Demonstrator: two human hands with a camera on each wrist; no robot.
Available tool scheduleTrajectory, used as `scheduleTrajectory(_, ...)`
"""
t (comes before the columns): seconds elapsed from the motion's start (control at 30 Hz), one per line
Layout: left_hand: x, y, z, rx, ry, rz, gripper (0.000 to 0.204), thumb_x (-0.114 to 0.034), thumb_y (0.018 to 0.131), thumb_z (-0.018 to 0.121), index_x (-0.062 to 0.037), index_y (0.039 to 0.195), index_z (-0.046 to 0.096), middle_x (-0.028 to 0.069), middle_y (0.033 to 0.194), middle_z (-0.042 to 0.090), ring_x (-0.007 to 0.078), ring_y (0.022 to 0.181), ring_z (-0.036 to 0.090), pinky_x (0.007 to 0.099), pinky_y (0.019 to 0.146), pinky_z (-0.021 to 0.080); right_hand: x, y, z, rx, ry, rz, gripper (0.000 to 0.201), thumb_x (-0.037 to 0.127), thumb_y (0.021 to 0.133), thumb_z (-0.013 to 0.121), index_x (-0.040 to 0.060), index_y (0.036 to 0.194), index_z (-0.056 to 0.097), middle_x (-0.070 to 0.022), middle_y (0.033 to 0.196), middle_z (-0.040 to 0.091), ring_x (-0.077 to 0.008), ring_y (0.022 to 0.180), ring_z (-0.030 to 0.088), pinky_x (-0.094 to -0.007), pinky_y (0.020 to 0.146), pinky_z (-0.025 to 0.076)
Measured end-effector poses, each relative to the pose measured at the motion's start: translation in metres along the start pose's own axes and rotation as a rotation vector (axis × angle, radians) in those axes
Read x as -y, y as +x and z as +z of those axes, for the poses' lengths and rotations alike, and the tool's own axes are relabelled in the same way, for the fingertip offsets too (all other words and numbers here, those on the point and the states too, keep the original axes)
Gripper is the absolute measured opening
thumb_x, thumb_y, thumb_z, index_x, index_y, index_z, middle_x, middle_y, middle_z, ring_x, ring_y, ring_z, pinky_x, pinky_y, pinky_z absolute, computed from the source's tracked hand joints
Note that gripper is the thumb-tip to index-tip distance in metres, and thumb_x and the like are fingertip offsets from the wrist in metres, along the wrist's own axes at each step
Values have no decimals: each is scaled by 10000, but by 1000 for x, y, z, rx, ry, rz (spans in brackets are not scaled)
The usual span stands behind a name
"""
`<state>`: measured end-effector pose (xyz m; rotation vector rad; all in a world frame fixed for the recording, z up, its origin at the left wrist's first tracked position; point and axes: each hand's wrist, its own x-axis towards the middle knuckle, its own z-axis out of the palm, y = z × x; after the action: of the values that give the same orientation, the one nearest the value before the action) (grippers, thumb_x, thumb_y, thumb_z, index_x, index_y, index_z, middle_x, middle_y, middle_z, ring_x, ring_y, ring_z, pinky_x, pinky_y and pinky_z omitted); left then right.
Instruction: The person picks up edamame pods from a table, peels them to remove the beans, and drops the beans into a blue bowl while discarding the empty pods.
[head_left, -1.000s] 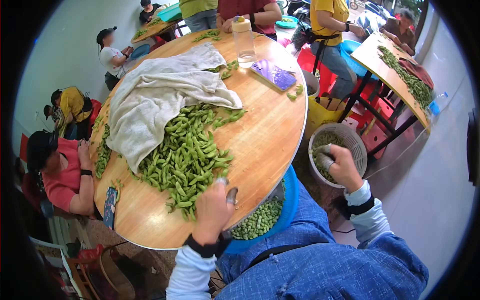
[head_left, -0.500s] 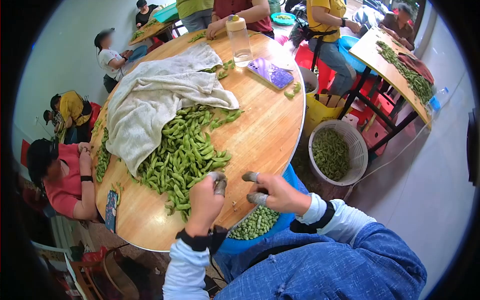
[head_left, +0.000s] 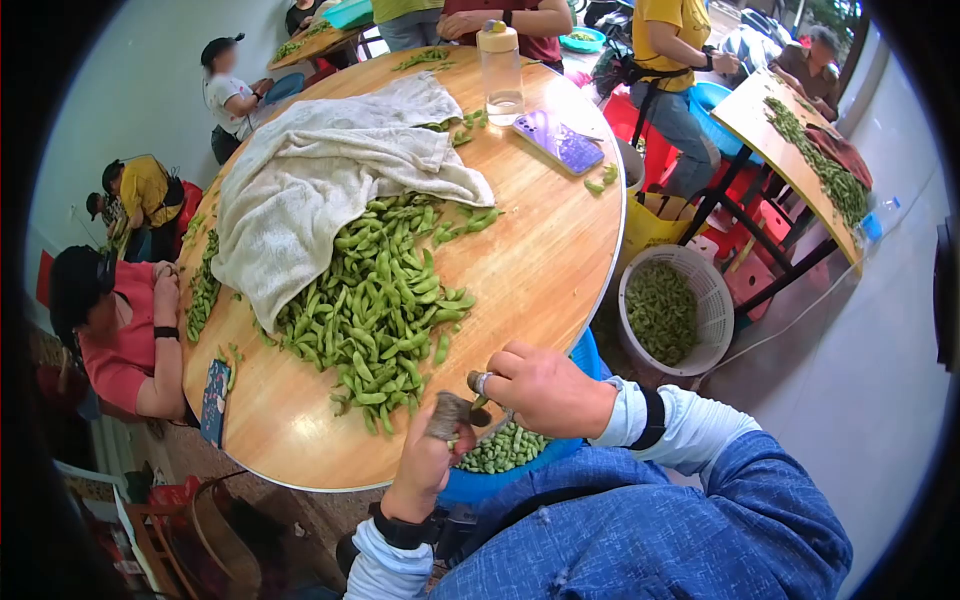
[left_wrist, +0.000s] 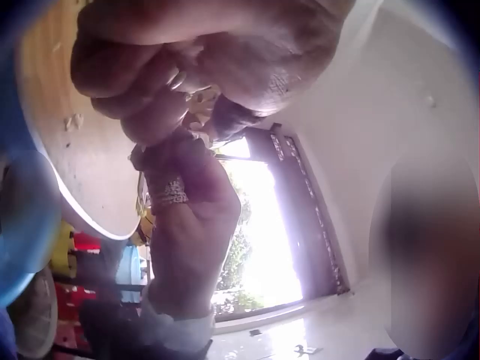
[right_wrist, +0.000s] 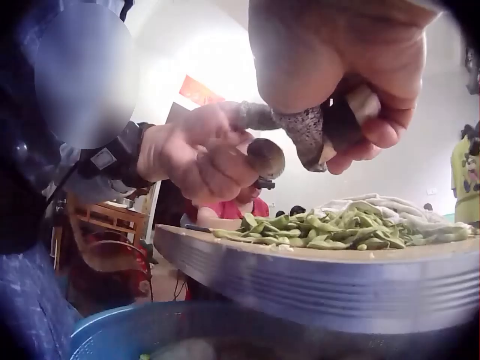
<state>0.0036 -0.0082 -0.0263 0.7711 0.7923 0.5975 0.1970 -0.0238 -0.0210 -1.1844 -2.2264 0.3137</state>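
Observation:
Above the table's near edge, my hands meet with curled, wrapped fingers. My left hand [head_left: 425, 462] and right hand [head_left: 552, 390] pinch a small olive-green pod [head_left: 482, 414], mostly hidden by the fingers. In the left wrist view, my left hand [left_wrist: 217, 52] is above my right hand [left_wrist: 191, 225], which has a patterned wrap on a finger. In the right wrist view, my left hand [right_wrist: 206, 154] and right hand [right_wrist: 341, 67] are raised above table height. Green pods [head_left: 370, 310] lie in a heap beyond them. A blue basin [head_left: 470, 488] with shelled beans [head_left: 505, 450] is just below.
A pale cloth [head_left: 320, 180] covers part of the heap on the round table [head_left: 540, 240]. A bottle [head_left: 501, 80] and purple phone [head_left: 560, 142] stand and lie farther back. The white basket [head_left: 712, 305] at right holds green husks. A person in pink [head_left: 125, 340] sits at left.
My right hand first came from over the white basket to the table edge. Both hands have now come together over the basin, fingers more curled, and my left hand has left the heap's edge.

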Motion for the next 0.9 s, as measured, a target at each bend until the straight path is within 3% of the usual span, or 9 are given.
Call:
scheduleTrajectory(0.1, 2, 1, 16, 0, 118, -115, 170, -41, 813, 391, -33, 883, 546, -29, 588, 436, 41, 475, 328, 184, 423, 217, 6, 1, -2, 29, -65, -50, 363, 3, 557, 576, 22, 918, 560, -91, 738, 484, -272, 725, 498, -349, 594, 437)
scheduleTrajectory(0.2, 9, 1, 9, 48, 66, -99, 149, -24, 806, 415, -46, 883, 541, -36, 599, 443, 31, 487, 348, 176, 423, 240, 2, -4, 2, 27, 35, 24, 328, 13, 618, 586, 20, 945, 556, -103, 756, 505, -240, 712, 518, -315, 597, 437)
scheduleTrajectory(0.3, 9, -3, 13, -8, 62, -67, 138, -17, 798, 444, -49, 890, 542, -43, 600, 444, 29, 492, 356, 166, 430, 248, 8, -10, 1, 9, 543, 433, 222, 75, 765, 562, -14, 968, 543, -87, 796, 584, -203, 662, 541, -290, 599, 435)
scheduleTrajectory(0.4, 10, -2, 10, 7, 25, -65, 141, 3, 779, 480, -50, 894, 542, -45, 616, 457, 27, 493, 358, 160, 434, 253, 4, -18, 15, -61, 1246, 556, 197, 125, 847, 526, -11, 988, 548, -25, 789, 597, -108, 619, 517, -235, 572, 409)
scheduleTrajectory(0.5, 10, 2, 4, 62, 1, -99, 159, 30, 757, 507, -52, 889, 542, -46, 648, 475, 25, 492, 356, 158, 435, 257, 2, -20, 0, 171, 1315, 719, 175, 151, 861, 521, 9, 949, 573, 26, 749, 569, -43, 623, 470, -203, 547, 384)
scheduleTrajectory(0.73, 14, 4, 3, 93, 11, -54, 166, 46, 749, 514, -53, 876, 554, -37, 700, 516, 10, 503, 367, 152, 440, 259, 3, -21, 1, 156, 1285, 732, 133, 139, 848, 529, 26, 881, 591, 30, 730, 556, -35, 584, 429, -187, 514, 352)
scheduleTrajectory(0.9, 13, 3, 5, 25, 55, -92, 167, 58, 736, 524, -58, 853, 547, -42, 712, 523, 9, 521, 392, 141, 453, 279, -1, -23, 12, 127, 1333, 707, 114, 120, 847, 510, 35, 831, 584, 38, 687, 536, -35, 567, 420, -184, 502, 339)
